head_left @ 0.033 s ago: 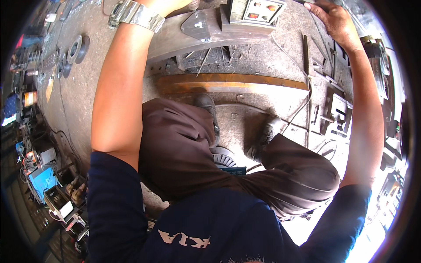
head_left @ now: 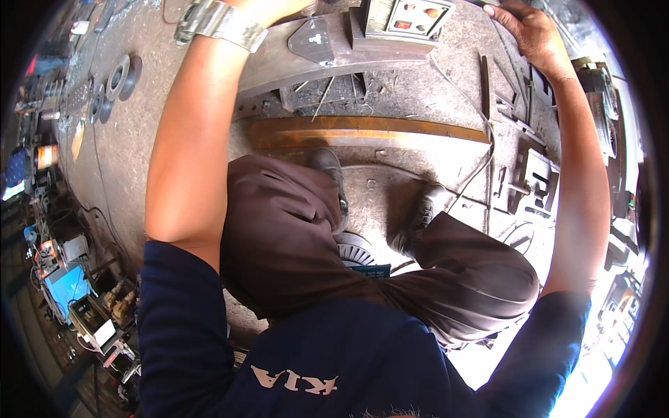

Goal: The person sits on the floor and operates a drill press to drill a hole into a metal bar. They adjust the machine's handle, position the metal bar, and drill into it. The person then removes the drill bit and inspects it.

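Note:
My left hand, with a metal-banded watch on its wrist, reaches to the top edge, where its fingers are cut off. It is beside a small rounded brownish part at the end of a grey curved metal beam. A control box with a red switch and knobs stands on that beam. Farther right, my right hand is at the top edge, thumb pointing left and fingers bent. Whatever lies between thumb and fingers is too cropped to make out.
A rusty steel bar lies across the floor before my shoes. A cable winds past it. Metal rods and a slotted plate lie at right. Metal rings and a blue box are at left.
My left forearm and watch have shifted slightly to the right. My right hand stays in place.

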The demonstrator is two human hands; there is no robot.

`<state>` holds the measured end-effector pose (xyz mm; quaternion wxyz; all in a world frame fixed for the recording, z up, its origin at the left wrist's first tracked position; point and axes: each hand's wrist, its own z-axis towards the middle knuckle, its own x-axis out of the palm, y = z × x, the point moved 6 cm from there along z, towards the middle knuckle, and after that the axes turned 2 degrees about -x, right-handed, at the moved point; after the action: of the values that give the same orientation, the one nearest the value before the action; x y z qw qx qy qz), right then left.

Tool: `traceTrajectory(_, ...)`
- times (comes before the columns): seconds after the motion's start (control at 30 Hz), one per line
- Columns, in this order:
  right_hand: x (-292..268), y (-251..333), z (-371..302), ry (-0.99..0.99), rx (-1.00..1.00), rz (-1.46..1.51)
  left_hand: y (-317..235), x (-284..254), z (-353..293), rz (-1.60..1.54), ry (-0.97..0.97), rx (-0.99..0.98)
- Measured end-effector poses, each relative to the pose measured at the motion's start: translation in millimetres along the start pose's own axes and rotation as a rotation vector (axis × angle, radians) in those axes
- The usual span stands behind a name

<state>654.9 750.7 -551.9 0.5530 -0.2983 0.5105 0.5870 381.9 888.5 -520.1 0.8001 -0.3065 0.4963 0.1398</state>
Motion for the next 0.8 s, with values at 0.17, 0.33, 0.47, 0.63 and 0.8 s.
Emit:
traceTrajectory(0.17,-17.4,-30.0,1.9,0.123,0.173,-0.092,-22.0,18.1,-5.4,0.105,-0.233,0.3)
traceTrajectory(0.33,0.6,-2.8,9.1,0.088,-0.072,-0.079,-1.2,2.9,-10.1,0.141,-0.159,0.213)
traceTrajectory(0.47,34.1,-46.5,5.5,0.066,-0.129,-0.164,18.8,2.1,-11.0,-0.014,-0.039,0.032)
traceTrajectory(0.63,-9.8,-6.9,19.9,0.154,-0.013,-0.249,4.1,12.6,-8.6,0.052,-0.148,0.201)
traceTrajectory(0.8,-6.0,7.5,17.6,0.278,-0.061,-0.319,8.7,18.3,-6.2,-0.05,-0.024,0.125)
